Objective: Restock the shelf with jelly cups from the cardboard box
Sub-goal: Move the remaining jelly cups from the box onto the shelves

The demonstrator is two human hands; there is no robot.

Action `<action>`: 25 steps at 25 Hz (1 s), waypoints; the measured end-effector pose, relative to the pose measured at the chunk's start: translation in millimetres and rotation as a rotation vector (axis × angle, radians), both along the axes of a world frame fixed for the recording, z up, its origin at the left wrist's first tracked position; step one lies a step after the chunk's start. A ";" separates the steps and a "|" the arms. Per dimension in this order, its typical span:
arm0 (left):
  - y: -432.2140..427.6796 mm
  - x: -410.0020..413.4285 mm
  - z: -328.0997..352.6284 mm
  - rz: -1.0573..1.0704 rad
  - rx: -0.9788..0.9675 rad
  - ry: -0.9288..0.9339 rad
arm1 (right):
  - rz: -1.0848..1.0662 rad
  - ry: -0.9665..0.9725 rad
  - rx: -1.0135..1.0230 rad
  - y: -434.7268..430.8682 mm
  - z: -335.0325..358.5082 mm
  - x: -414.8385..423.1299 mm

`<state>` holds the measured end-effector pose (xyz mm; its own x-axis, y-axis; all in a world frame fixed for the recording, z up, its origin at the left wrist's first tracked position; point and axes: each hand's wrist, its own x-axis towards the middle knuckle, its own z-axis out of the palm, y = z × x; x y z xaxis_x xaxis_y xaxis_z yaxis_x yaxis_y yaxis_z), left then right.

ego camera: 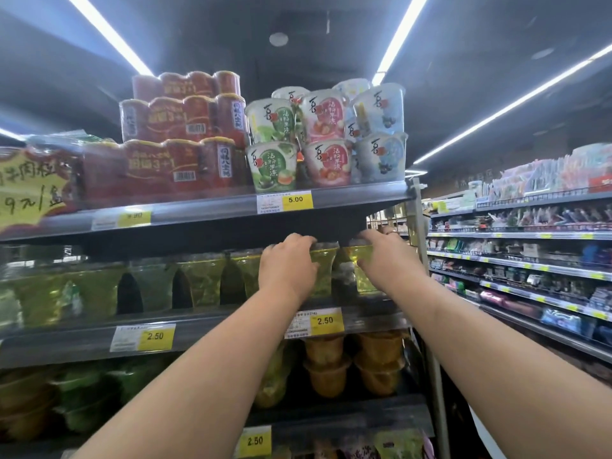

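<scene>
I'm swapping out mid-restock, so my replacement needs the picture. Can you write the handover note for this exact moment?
Left hand: fingers curled over the top of a green jelly cup in the front row of the second shelf.
Right hand: on the end cup beside it; grip unclear.
Done: green cups line that front row out to the right end.
Left: probably seat these two cups and let go. The cardboard box is out of view, so remaining stock is unknown.

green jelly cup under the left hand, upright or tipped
Upright: the green jelly cup stands wide rim up on the shelf, left hand curled over its top.
</scene>
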<state>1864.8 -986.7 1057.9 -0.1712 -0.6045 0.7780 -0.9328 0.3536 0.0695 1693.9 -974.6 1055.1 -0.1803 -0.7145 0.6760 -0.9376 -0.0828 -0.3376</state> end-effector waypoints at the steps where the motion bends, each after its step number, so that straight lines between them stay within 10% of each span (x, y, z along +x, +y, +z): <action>1: -2.9 -0.1 -0.8 -0.008 -0.028 0.021 | -0.003 -0.008 -0.032 -3.6 -2.1 0.2; 15: 4.2 70.1 -29.8 -0.118 -0.296 0.174 | 0.024 0.002 -0.207 18.5 -31.3 35.1; 25: -3.6 175.8 -42.7 -0.124 0.055 0.573 | 0.227 -0.303 -0.076 9.0 -35.9 172.7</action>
<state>2040.6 -990.3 1015.2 0.1951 -0.6489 0.7354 -0.6927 0.4397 0.5717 1866.7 -965.6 1019.2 -0.2232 -0.7088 0.6691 -0.7511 -0.3125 -0.5816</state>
